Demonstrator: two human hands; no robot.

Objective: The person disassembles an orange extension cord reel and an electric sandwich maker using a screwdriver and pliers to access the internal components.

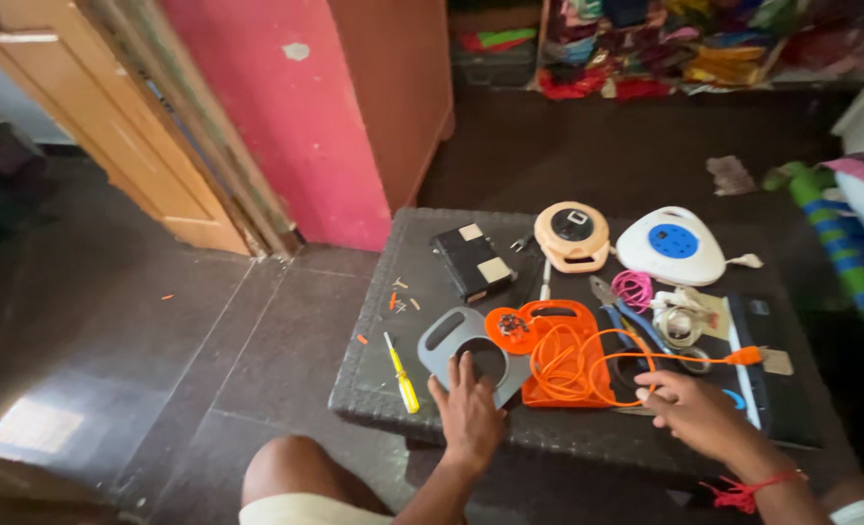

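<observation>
Risk of snagging: right hand point(699, 413) pinching orange cable point(587, 365) near pliers point(636, 321); left hand point(468, 413) flat, open, pressing grey cover point(466, 350).

On the tabletop point(374, 389), the screwdriver point(402, 374) lies left of the reel cover plate point(451, 340); the coiled cable point(573, 365) sits right of it. Behind them stand a wallet-like case point(471, 261), a round reel point(572, 235) and an extension socket box point(671, 246), left to right.

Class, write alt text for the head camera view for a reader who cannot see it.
A person's left hand presses a grey plastic cover on a dark low table, while the right hand touches a loose orange cable. A yellow screwdriver lies beside them.
</observation>
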